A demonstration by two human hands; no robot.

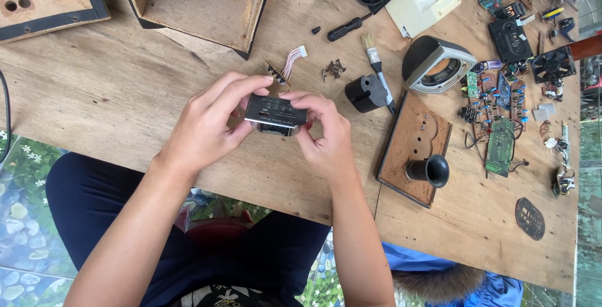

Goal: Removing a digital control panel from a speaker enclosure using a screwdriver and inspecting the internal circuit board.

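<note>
Left hand (204,125): fingers closed around the left end of a small black electronic module (275,114), thumb under, forefinger on top.
Module: held above the tabletop (125,94), near its front edge, at the middle.
Right hand (325,134): fingers pinch the module's right end.
Wire harness (290,62): just behind the hands, beside loose screws (333,68).
Paintbrush (378,68): right of the screws, leaning on a black cylinder (365,93).
Wooden panel (414,150): farther right, carrying a black horn (430,170).
Circuit boards (498,112): toward the right edge.

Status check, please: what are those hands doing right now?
Left hand and right hand both grip small black module. Held above table. Nothing blocking.
</note>
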